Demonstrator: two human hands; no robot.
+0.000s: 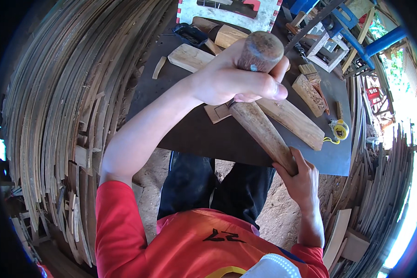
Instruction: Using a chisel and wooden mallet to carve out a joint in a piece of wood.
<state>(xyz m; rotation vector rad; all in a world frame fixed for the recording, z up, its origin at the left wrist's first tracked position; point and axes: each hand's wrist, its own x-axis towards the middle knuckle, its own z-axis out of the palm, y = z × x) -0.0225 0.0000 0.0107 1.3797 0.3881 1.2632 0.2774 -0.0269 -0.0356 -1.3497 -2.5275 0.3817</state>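
Observation:
My left hand [238, 83] is wrapped round a thick round wooden handle [263, 50], whose worn, blunt end faces up. Its lower end is hidden by the fist. My right hand [299, 178] grips the near end of a thick rounded wooden stick [264, 129], which slants up and left to just beneath my left hand. Whether the handle and the stick are joined cannot be told. Beside the stick lies a pale wooden board [295, 123]. A small flat piece of wood with marked lines [217, 112] shows left of the stick's far end.
The dark worktable [185, 132] carries wood offcuts [190, 57], a thick block [309, 95], a brush [309, 72] and a yellow tape measure [339, 129]. A white crate [229, 18] stands at the back. Stacked wood strips [65, 92] rise at left.

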